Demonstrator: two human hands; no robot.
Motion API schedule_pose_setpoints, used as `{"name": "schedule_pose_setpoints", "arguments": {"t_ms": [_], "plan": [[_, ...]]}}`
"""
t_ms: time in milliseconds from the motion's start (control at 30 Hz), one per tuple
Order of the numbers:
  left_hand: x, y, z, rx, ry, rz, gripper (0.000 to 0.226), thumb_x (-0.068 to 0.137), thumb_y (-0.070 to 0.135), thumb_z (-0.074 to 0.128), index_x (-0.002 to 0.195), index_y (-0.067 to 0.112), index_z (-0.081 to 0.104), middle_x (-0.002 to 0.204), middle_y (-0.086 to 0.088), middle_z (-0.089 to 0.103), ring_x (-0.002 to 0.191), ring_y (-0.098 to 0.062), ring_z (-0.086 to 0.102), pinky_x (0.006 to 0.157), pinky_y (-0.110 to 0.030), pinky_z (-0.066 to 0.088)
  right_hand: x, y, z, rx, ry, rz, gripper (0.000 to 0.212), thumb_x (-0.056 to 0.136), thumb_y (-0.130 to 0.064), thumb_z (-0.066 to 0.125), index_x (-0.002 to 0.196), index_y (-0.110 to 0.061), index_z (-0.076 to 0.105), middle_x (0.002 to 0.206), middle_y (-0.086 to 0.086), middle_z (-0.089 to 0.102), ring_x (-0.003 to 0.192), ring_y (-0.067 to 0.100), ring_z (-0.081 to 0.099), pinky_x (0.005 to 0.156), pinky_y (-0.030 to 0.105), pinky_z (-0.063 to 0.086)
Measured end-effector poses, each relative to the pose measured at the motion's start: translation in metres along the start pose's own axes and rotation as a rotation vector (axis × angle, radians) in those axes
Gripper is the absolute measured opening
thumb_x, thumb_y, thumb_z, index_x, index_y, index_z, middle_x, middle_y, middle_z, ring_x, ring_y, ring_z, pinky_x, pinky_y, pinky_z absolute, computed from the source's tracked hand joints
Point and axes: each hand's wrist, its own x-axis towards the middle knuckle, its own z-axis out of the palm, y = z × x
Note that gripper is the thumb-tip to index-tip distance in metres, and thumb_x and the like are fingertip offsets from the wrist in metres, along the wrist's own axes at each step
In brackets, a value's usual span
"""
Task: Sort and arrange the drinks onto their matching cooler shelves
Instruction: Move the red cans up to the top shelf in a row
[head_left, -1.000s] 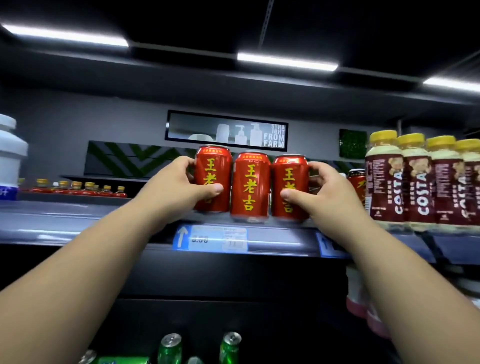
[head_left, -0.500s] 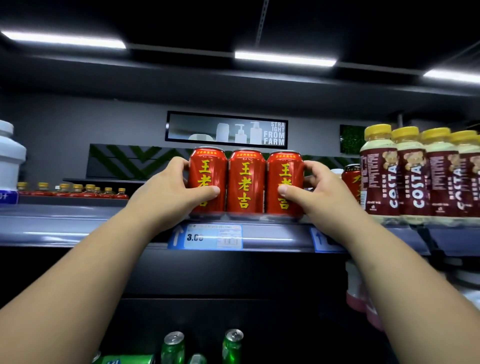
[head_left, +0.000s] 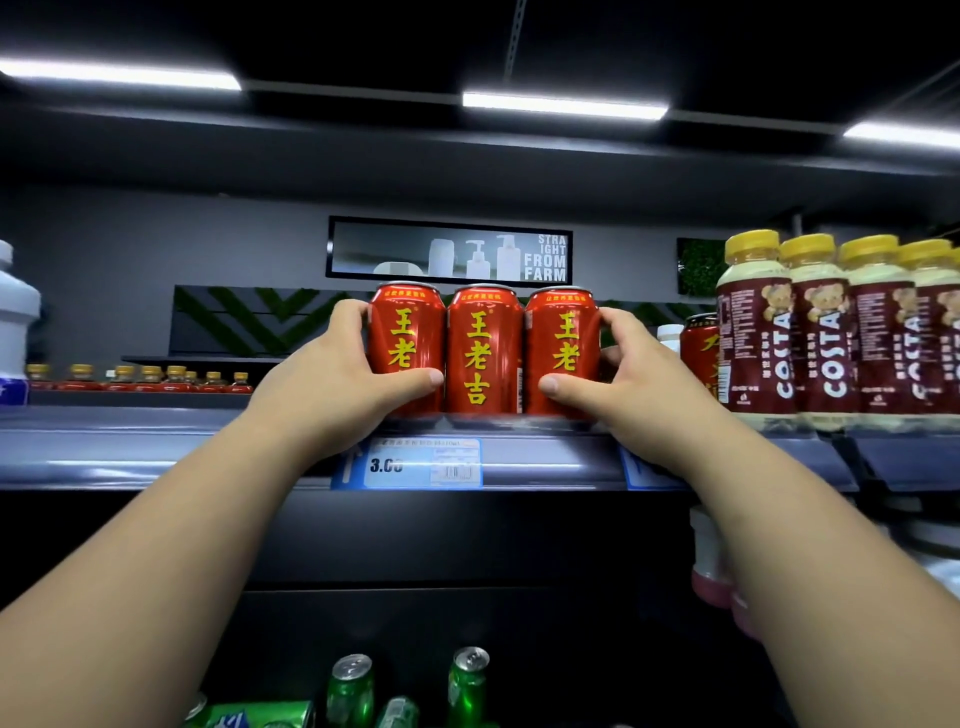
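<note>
On the grey cooler shelf (head_left: 156, 447), left hand (head_left: 332, 384) and right hand (head_left: 639, 395) are squeezing three red aluminium herbal-tea cans (head_left: 484, 351) into line, green cans (head_left: 467, 686) below probably still awaiting sorting.

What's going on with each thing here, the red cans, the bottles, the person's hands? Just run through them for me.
Three red cans: upright, side by side at the shelf's front edge.
Left hand: wrapped around the leftmost can.
Right hand: wrapped around the rightmost can.
Costa bottles: upright, capped, in a row.
Price tag: clipped on the shelf edge below the cans.
Green cans: on a lower level, unopened as far as visible.
</note>
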Motion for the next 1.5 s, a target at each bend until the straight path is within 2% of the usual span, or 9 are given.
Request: {"name": "schedule_pose_setpoints", "arguments": {"t_ms": [200, 433, 700, 933, 1067, 1133, 1233, 1333, 1500], "plan": [[0.002, -0.003, 0.002, -0.008, 0.009, 0.013, 0.077, 0.068, 0.074, 0.068, 0.128, 0.039, 0.034, 0.110, 0.013, 0.057, 0.101, -0.018, 0.061, 0.091, -0.045, 0.049, -0.002, 0.001, 0.001, 0.005, 0.015, -0.013, 0.106, 0.057, -0.081, 0.073, 0.146, -0.042, 0.031, 0.131, -0.009, 0.060, 0.116, 0.016, 0.061, 0.102, 0.049, 0.050], [0.003, -0.005, 0.003, -0.031, 0.023, 0.036, 0.077, 0.067, 0.075, 0.068, 0.127, 0.043, 0.033, 0.112, 0.013, 0.060, 0.094, -0.016, 0.064, 0.089, -0.046, 0.052, -0.007, -0.007, 0.002, -0.150, 0.036, -0.005, 0.091, 0.074, -0.072, 0.070, 0.147, -0.039, 0.024, 0.135, -0.009, 0.057, 0.117, 0.019, 0.059, 0.101, 0.049, 0.049], [-0.004, -0.004, 0.003, -0.033, 0.156, 0.229, 0.098, 0.071, 0.065, 0.071, 0.149, 0.038, 0.019, 0.149, 0.000, 0.037, 0.127, -0.020, 0.047, 0.103, -0.046, 0.043, -0.012, -0.006, 0.005, -0.186, 0.133, -0.128, 0.102, 0.075, -0.071, 0.069, 0.153, -0.038, 0.012, 0.156, -0.005, 0.036, 0.141, 0.019, 0.038, 0.112, 0.052, 0.038], [-0.038, 0.002, 0.004, 0.243, 0.127, 0.360, 0.098, 0.069, 0.073, 0.055, 0.151, 0.031, 0.025, 0.159, -0.005, 0.018, 0.144, -0.028, 0.020, 0.117, -0.048, 0.022, -0.031, -0.010, 0.010, -0.332, 0.108, -0.180, 0.106, 0.079, -0.070, 0.064, 0.159, -0.032, 0.005, 0.170, -0.003, -0.001, 0.156, 0.017, -0.004, 0.125, 0.045, 0.003], [-0.088, -0.010, 0.020, 0.279, 0.079, 0.547, 0.092, 0.069, 0.071, 0.055, 0.146, 0.022, 0.041, 0.159, -0.015, 0.024, 0.145, -0.034, 0.024, 0.119, -0.050, 0.024, -0.071, 0.001, 0.014, -0.564, 0.019, -0.307, 0.098, 0.080, -0.081, 0.043, 0.160, -0.032, 0.012, 0.170, 0.002, -0.006, 0.156, 0.019, -0.007, 0.118, 0.035, -0.015], [-0.120, -0.019, 0.035, 0.277, 0.015, 0.685, 0.087, 0.070, 0.065, 0.061, 0.142, 0.019, 0.048, 0.158, -0.017, 0.028, 0.144, -0.036, 0.028, 0.118, -0.050, 0.024, -0.096, 0.013, 0.024, -0.668, 0.004, -0.358, 0.102, 0.074, -0.083, 0.030, 0.160, -0.029, 0.019, 0.170, 0.007, 0.002, 0.157, 0.024, -0.002, 0.124, 0.043, -0.010], [-0.164, -0.032, 0.060, 0.268, -0.097, 0.765, 0.082, 0.070, 0.056, 0.068, 0.140, 0.017, 0.052, 0.155, -0.015, 0.036, 0.141, -0.034, 0.035, 0.117, -0.046, 0.029, -0.140, 0.036, 0.041, -0.548, -0.002, -0.338, 0.099, 0.076, -0.073, 0.045, 0.160, -0.027, 0.021, 0.170, 0.007, -0.001, 0.157, 0.027, -0.006, 0.125, 0.047, -0.005], [-0.199, -0.052, 0.083, 0.184, -0.275, 0.601, 0.082, 0.070, 0.055, 0.064, 0.142, 0.020, 0.048, 0.149, -0.006, 0.045, 0.131, -0.026, 0.048, 0.107, -0.042, 0.043, -0.183, 0.063, 0.062, -0.334, -0.193, -0.119, 0.087, 0.082, -0.056, 0.067, 0.156, -0.033, 0.029, 0.170, 0.002, 0.004, 0.156, 0.024, 0.008, 0.126, 0.042, 0.017], [-0.242, -0.087, 0.116, 0.209, -0.532, 0.349, 0.082, 0.070, 0.064, 0.048, 0.145, 0.031, 0.037, 0.145, 0.009, 0.045, 0.125, -0.018, 0.054, 0.097, -0.036, 0.050, -0.245, 0.112, 0.106, -0.158, -0.400, 0.263, 0.072, 0.081, -0.037, 0.079, 0.144, -0.022, 0.049, 0.148, 0.003, 0.049, 0.134, 0.019, 0.048, 0.107, 0.026, 0.038]]}}
